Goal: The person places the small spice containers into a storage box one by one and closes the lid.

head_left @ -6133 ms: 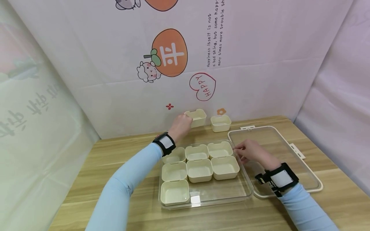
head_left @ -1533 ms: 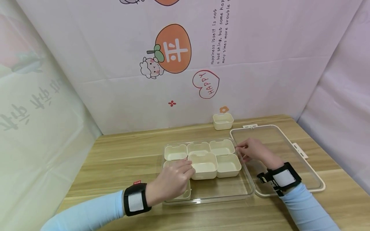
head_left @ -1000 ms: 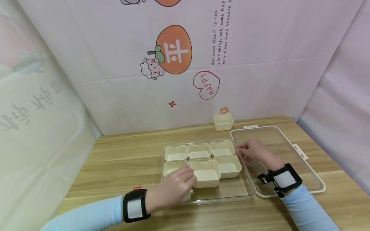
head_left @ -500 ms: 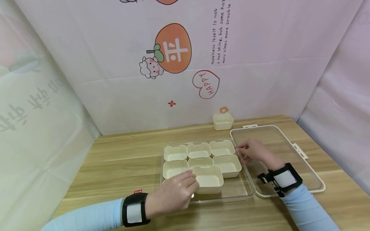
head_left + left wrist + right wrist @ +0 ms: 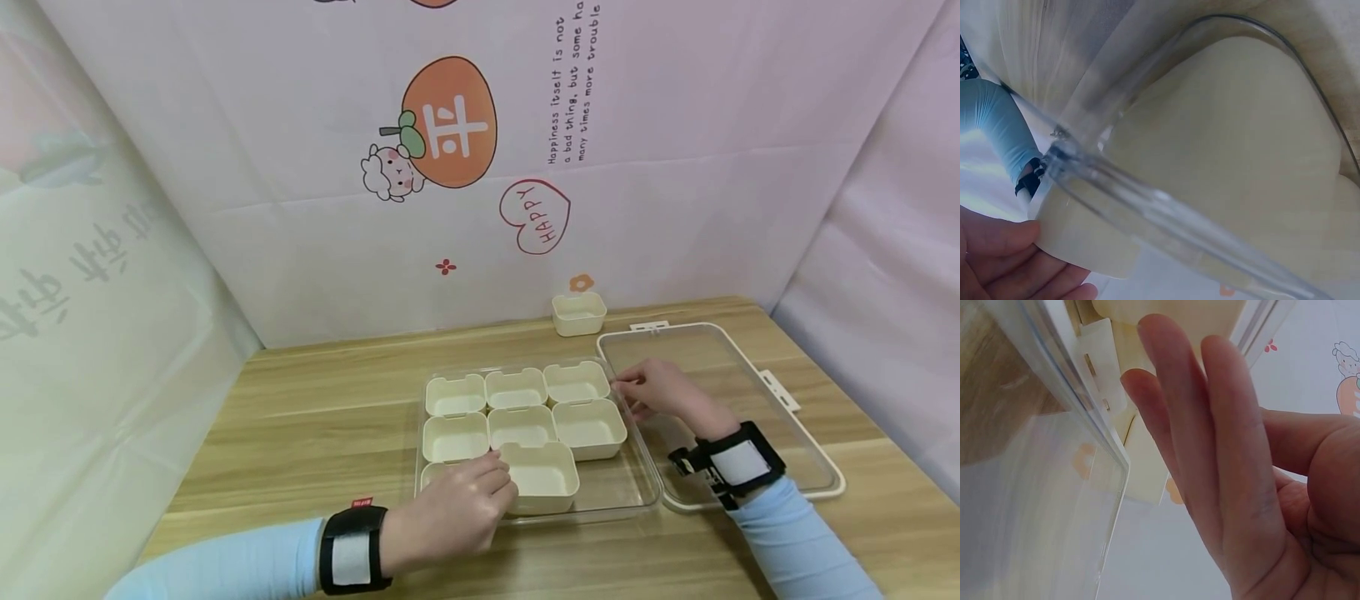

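- My left grip [image 5: 456, 507] pinches a cream cup [image 5: 542, 479] at the clear tray's [image 5: 615, 490] front!
- My right grip [image 5: 658, 392] meets its right rim; clamped or apart, can't tell!

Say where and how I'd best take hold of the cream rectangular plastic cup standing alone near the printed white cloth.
I'd pinch the left wall of the cup, coming from above and left: it stands upright, open-topped and thin-rimmed, the cloth rises close behind, and the clear, white-framed rectangular lid lies close on the right.
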{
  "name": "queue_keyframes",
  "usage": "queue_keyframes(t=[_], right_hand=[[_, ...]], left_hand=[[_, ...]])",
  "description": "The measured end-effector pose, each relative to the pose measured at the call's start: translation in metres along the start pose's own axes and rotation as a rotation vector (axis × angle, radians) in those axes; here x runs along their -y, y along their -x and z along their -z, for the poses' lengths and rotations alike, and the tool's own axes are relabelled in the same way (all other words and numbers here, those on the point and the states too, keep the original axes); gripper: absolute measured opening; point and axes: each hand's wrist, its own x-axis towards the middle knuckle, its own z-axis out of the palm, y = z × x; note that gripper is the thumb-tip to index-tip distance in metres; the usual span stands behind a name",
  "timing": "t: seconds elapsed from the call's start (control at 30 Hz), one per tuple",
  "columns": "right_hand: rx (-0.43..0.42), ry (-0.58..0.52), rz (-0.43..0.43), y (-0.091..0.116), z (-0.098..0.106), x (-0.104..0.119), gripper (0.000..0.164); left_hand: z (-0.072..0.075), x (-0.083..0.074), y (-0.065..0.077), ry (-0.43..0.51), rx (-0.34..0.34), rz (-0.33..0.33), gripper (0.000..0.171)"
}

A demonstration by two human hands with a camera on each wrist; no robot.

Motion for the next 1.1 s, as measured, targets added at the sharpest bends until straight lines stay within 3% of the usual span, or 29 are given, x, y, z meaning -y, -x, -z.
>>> queue_keyframes(t=[0.33, 0.6, 1.1], right_hand=[[-0.002, 0.008, -0.007, 0.0000, -0.0004, 0.0002, 0.033], [0.003, 0.008, -0.014, 0.0016, -0.0003, 0.0017, 0.034], [-0.017, 0.033, -0.029, -0.0005, -0.0016, 0.0018, 0.033]], left_hand=[[-0.0027, -0.0022, -0.0009, -0.006, 0.039, 0.001, 0.041], [-0.0068, -0.0051, -0.0025, -0.044, 0.079, 0.006, 0.013], [-0.0081, -0.0100, -0.0044, -0.117, 0.211, 0.000, 0.009]])
